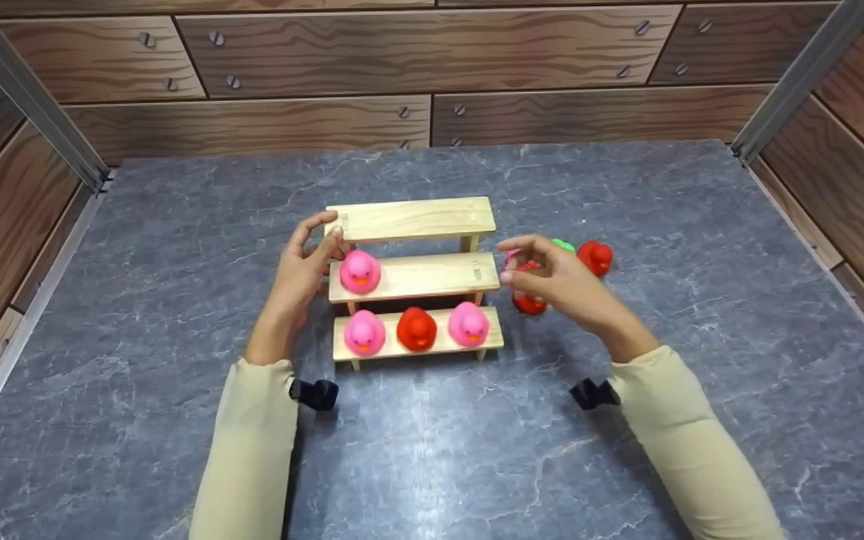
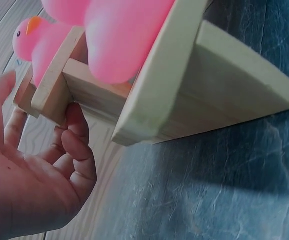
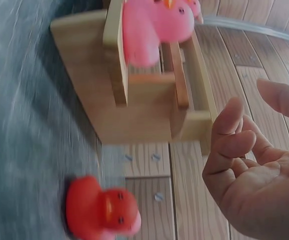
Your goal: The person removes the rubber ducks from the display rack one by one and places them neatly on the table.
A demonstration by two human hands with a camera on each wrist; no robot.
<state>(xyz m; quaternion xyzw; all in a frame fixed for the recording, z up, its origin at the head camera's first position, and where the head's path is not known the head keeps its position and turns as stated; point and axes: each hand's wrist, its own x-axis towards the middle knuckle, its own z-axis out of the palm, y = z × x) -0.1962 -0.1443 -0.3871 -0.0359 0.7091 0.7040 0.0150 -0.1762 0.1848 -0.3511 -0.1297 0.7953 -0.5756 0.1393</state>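
The rack (image 1: 409,219) is gripped at its left end by the left hand (image 1: 299,268); a red duck (image 1: 529,301) is overhung by the right hand (image 1: 563,283), its thumb and fingers parted.

Seeing three ducks (image 1: 416,330) on the front step (image 1: 442,344), one duck (image 1: 360,272) behind, left end of the middle step (image 1: 432,277), more ducks (image 1: 595,258) on the table (image 1: 432,465) right of the rack (image 1: 409,219)

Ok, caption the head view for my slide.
Three pink ducks and one red duck on a tiered wooden stand, left hand touching its left end, empty right hand beside its right.
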